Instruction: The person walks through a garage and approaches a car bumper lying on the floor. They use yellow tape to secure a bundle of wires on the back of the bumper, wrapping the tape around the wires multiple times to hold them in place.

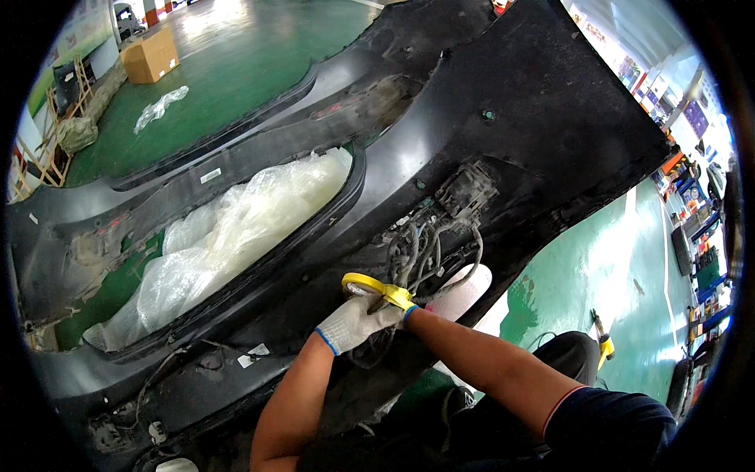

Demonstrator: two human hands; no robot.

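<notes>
In a white glove with a blue cuff, my left hand [351, 323] is closed on a roll of yellow tape [362, 284]. A yellow strip of tape [399, 296] lies across the wires beside the roll. My right hand [388, 317] is gloved too and comes in from the right, against the left hand; its fingers are mostly hidden. Above both hands a grey wiring harness [415, 250] runs up to a dark, dusty bracket [468, 191]. The bracket sits on the inner side of a large black car bumper [550, 102].
A second black bumper [346, 79] lies beyond the first. Clear bubble wrap [244, 228] shows in the opening between them. A pale rounded thing [464, 289] is behind the wires. A cardboard box [150, 57] stands on the green floor [212, 55]. A yellow-handled tool [605, 346] is at right.
</notes>
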